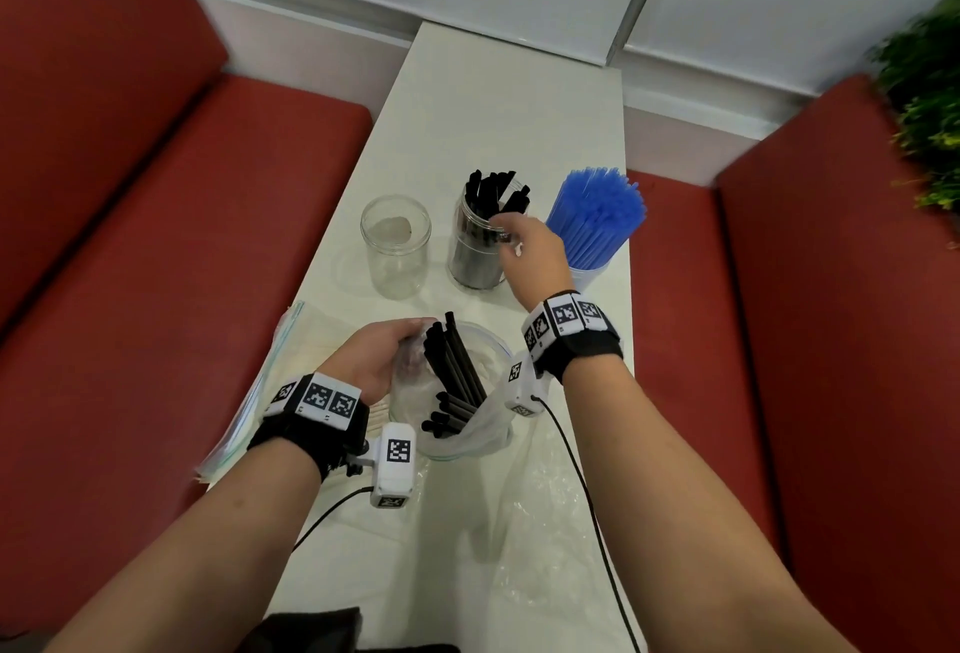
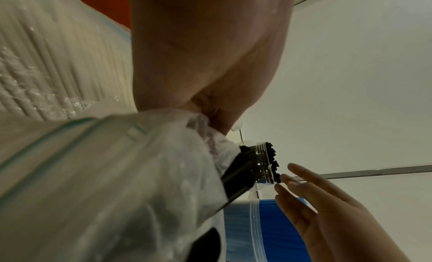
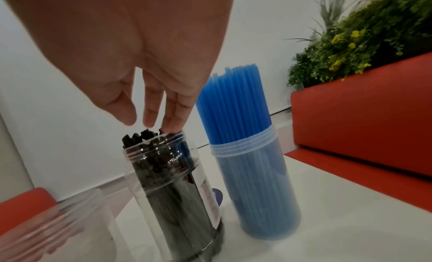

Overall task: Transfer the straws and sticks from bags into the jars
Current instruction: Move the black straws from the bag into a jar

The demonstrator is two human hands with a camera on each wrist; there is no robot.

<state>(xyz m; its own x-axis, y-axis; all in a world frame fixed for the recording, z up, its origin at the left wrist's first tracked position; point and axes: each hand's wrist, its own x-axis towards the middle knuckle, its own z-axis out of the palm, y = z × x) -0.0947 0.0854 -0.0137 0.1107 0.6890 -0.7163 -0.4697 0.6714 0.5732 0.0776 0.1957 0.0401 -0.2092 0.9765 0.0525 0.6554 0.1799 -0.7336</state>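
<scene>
On the white table [image 1: 467, 107] my left hand [image 1: 382, 359] grips a clear plastic bag [image 1: 415, 392] with several black straws [image 1: 457, 377] sticking out of its mouth; the left wrist view shows the crumpled bag [image 2: 117, 173] bunched under my palm. Further back, my right hand [image 1: 506, 231] hovers at the rim of the jar of black straws [image 1: 483, 247]. Its fingers [image 3: 173, 118] point straight down and touch the straw tops, holding nothing. An empty clear jar [image 1: 396, 247] stands left of that jar, and a jar of blue straws [image 1: 592, 221] stands on its right.
A zip bag of pale sticks [image 1: 280, 392] lies under my left wrist at the table's left edge. Loose clear plastic [image 1: 545, 522] lies at the front right. Red benches [image 1: 156, 237] flank the narrow table, and a green plant [image 1: 930, 107] is at the far right.
</scene>
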